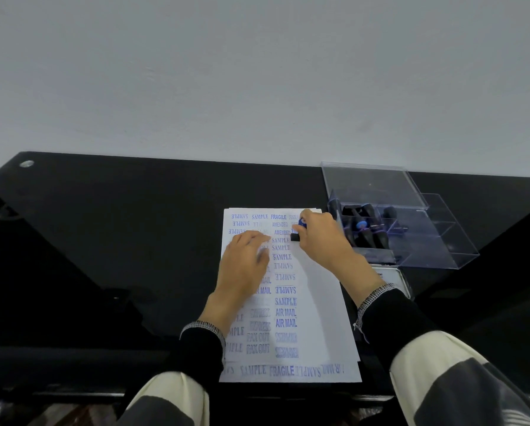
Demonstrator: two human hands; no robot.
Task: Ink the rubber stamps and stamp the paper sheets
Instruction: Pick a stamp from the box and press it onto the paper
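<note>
Two hands are on the paper sheet (314,302) now, and the fourth column near its far right edge is where the action is. Right hand (323,241) has its fingers curled around a rubber stamp (299,230), blue knob poking out above the fingertips, black base showing just below them and sitting at the sheet, beside the AMENDED prints. Left hand (245,262) lies flat with fingers loosely extended, pressing the page down in the second column. That is the right idea: hold the sheet firm, bring the stamp straight down, press evenly without rocking, then lift cleanly so the print does not smear like the blurred ones near the bottom. I judge a good print needs the base square to the rows already there. Whether the base is fully seated I cannot tell. More stamps wait in the clear plastic case (442,241) to the right, and the ink pad tin (395,276) peeks out behind the right wrist.
</note>
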